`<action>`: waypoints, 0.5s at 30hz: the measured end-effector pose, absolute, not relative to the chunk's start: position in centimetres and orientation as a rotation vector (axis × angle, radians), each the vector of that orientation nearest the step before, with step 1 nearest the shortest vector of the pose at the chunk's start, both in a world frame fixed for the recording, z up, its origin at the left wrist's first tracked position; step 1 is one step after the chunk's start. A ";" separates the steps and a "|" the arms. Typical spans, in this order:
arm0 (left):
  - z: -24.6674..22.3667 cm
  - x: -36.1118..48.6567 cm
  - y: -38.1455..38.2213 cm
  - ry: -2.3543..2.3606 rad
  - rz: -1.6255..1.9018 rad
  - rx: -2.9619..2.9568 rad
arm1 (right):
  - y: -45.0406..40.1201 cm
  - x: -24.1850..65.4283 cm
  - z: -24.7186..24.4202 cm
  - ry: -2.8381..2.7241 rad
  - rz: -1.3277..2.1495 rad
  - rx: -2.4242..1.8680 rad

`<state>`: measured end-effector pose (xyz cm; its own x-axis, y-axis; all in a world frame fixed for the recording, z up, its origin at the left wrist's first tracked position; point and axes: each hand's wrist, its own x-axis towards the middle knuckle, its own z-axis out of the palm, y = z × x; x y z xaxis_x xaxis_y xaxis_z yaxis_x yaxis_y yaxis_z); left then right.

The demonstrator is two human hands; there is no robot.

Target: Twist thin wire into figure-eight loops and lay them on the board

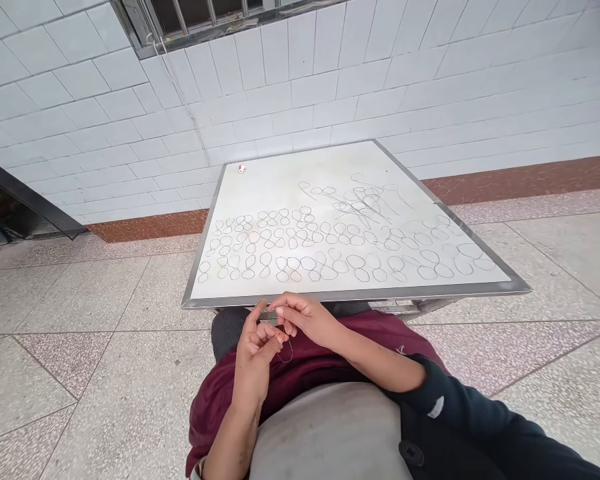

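Over my lap, just below the table's front edge, both hands meet. My left hand [256, 350] pinches a thin dark wire [291, 352] between thumb and finger, with its index finger raised. A rounded loop of that wire hangs below the fingertips. My right hand [307, 321] reaches in from the right with its thumb and fingers closed together at the same wire; the exact grip is partly hidden. On the white table [275, 180] in front lie many bent wire loops [295, 267], several in figure-eight shapes, set in rough rows.
A pile of tangled, straighter wires [363, 203] lies towards the table's back right. A small red-and-white item [242, 169] sits near its far left corner. Grey metal edging [360, 293] borders the tabletop. Behind stands a white tiled wall [315, 87] with a barred window [210, 13].
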<state>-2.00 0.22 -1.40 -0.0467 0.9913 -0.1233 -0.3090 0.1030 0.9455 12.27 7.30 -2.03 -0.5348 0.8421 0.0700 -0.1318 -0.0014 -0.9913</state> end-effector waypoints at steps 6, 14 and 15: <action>-1.8 -2.2 0.5 1.206 1.291 0.940 | 8.3 12.9 -2.0 -1.545 1.667 -0.814; -3.0 -2.2 0.9 1.360 1.289 1.116 | 8.8 12.4 -2.5 -1.593 1.593 -0.853; -3.1 -2.1 0.9 1.367 1.290 1.135 | 8.8 12.3 -2.6 -1.603 1.577 -0.842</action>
